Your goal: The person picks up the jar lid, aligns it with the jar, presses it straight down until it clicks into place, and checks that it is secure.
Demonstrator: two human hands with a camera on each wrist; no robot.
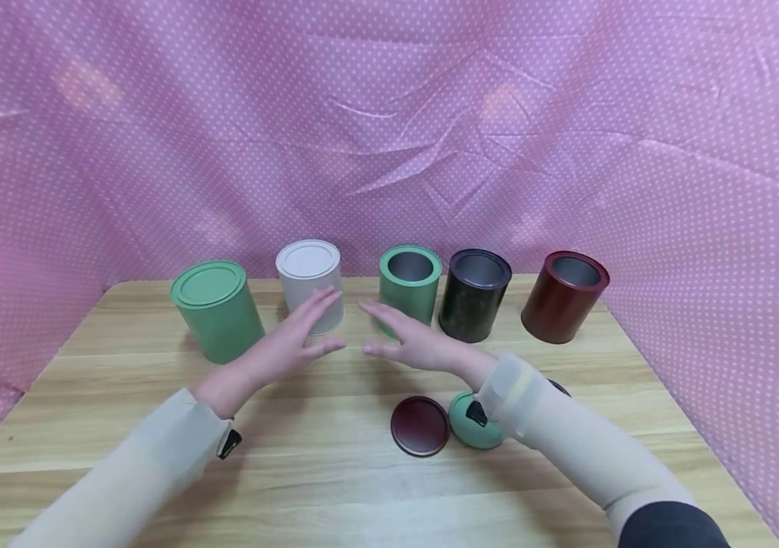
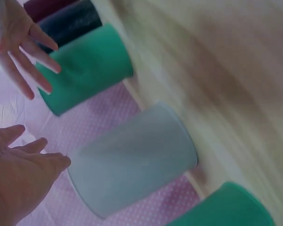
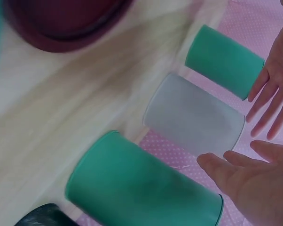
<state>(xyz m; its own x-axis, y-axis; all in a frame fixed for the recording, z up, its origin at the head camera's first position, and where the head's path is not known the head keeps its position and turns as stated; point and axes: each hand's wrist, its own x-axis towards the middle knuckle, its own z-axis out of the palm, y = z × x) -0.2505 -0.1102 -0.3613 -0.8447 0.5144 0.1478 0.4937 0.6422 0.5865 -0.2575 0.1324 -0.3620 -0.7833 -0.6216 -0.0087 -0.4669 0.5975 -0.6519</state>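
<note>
My left hand [image 1: 291,344] is held in the air before the white can [image 1: 310,297], which has its lid on. Opposite it, my right hand [image 1: 418,344] hovers in front of a green can [image 1: 410,293] without a lid. Both hands have straight, spread fingers and hold nothing. A gap separates their fingertips. In the left wrist view the white can [image 2: 134,160] stands near the left hand [image 2: 24,179]. The right wrist view has the right hand [image 3: 254,181] apart from the lidless green can [image 3: 141,183].
A lidded green can [image 1: 221,316] stands at the left. Lidless black [image 1: 472,304] and dark red [image 1: 561,304] cans stand right. A dark red lid [image 1: 420,426] and a green lid [image 1: 475,426] lie in front; a dark lid is mostly hidden by the right sleeve. Pink dotted cloth [image 1: 389,152] surrounds the table.
</note>
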